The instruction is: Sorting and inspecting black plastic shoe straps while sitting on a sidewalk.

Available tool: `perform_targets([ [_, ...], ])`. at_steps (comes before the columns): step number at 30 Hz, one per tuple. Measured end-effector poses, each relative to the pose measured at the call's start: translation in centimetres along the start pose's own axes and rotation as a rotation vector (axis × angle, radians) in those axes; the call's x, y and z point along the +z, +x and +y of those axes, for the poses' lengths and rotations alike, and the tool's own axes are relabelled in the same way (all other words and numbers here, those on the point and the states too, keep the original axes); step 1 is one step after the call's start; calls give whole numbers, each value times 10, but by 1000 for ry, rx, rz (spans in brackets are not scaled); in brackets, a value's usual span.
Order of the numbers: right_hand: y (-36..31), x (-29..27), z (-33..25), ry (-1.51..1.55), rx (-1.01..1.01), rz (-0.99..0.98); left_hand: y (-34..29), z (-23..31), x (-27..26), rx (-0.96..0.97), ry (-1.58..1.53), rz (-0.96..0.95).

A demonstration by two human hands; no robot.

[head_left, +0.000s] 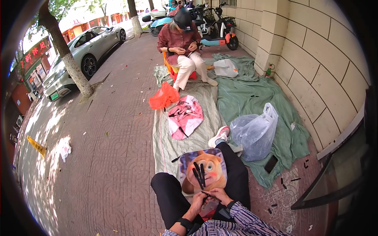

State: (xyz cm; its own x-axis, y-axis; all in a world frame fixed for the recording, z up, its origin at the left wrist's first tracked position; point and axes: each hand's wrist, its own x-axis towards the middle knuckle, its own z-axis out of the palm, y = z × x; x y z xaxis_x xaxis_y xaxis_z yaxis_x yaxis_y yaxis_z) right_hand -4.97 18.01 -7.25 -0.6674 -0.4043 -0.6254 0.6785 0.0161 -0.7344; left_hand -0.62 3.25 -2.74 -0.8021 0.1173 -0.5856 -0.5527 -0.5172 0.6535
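Note:
My left hand (197,203) and my right hand (220,195) meet over my lap, fingers pinched on a thin black stick-like piece (206,193). Its exact kind is too small to make out. Just beyond my fingers, a square mat (219,179) with a cartoon face lies across my legs. Several slim black pen-shaped sticks (199,174) rest on it in a loose bunch. Another black stick (175,159) lies off the mat's far left corner. Clear plastic with something red (208,210) shows beneath my hands, partly hidden.
Ahead, a seated person (183,47) has both hands together. Between us are a pink-and-white bag (193,114) bearing black sticks and a red plastic bag (164,97). A clear bag (256,135) and phone (271,164) sit right on green cloth (289,147), near a wall (315,67).

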Motion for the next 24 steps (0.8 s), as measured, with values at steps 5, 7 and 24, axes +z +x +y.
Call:
perform_targets([
  [5, -7, 3, -5, -41, 15, 21, 1, -3, -3, -9, 9, -11],
  [7, -7, 2, -6, -63, 8, -19, 2, -3, -2, -2, 2, -13],
  [24, 6, -3, 6, -47, -12, -38, 3, -2, -2, -1, 2, -5],
])
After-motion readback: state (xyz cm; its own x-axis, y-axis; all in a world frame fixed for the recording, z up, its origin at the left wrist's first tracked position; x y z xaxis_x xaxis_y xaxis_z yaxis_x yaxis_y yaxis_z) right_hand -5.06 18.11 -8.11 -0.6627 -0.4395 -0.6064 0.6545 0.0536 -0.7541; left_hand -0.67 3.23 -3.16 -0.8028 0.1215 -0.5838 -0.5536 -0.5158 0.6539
